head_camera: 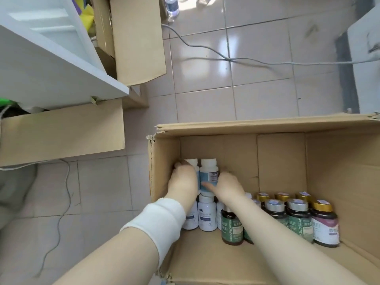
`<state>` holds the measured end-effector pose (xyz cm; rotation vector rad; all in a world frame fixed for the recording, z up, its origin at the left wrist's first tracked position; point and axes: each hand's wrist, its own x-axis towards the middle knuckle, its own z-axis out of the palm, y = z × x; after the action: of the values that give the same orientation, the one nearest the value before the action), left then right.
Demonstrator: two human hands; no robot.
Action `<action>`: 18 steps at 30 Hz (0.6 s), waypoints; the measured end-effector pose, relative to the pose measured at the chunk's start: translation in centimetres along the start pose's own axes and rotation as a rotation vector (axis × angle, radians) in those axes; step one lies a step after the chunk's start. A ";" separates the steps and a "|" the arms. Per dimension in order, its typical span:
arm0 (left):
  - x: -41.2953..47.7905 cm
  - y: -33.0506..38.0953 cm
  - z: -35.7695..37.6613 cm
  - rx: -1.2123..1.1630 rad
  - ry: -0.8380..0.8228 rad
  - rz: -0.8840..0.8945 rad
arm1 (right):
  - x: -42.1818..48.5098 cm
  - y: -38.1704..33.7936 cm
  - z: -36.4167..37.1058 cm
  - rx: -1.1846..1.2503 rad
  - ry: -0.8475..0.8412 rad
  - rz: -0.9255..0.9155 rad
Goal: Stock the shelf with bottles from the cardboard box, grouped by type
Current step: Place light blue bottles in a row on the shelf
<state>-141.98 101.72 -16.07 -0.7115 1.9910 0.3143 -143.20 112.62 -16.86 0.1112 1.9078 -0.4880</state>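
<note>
Pale floor tiles (257,58) surround an open cardboard box (339,161) with bottles (296,214) standing along its near side. Both hands reach inside, close together: the left hand (183,179) curls round one white bottle (192,161), and the right hand (228,184) grips a blue-labelled bottle (208,171) just beside it.

Tiled floor (205,103) w/ open cardboard box (267,126); 2nd box (61,130) & 3rd box (139,38) at left; grey cable (257,61), plastic bottle (172,6) far end.
</note>
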 end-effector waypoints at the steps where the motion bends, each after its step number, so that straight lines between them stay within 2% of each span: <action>1: 0.6 0.0 0.1 -0.019 0.039 -0.010 | 0.2 0.1 -0.1 0.027 0.002 0.009; 5: 1.1 0.2 0.6 -0.190 0.052 0.010 | 0.3 1.1 -1.4 0.107 0.021 0.082; 10: 1.0 1.2 0.8 -0.345 -0.008 0.001 | 0.1 2.7 -3.8 0.160 0.095 0.113; 14: 0.8 1.2 0.7 -0.436 -0.014 0.008 | -0.9 3.7 -4.9 0.230 0.148 0.079; 18: -2.3 1.2 -1.0 -0.557 0.044 0.092 | -4.2 4.4 -5.9 0.331 0.193 0.027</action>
<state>-142.58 103.00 -13.70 -0.9758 1.9919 0.9387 -145.37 119.53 -12.50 0.4131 1.9947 -0.7960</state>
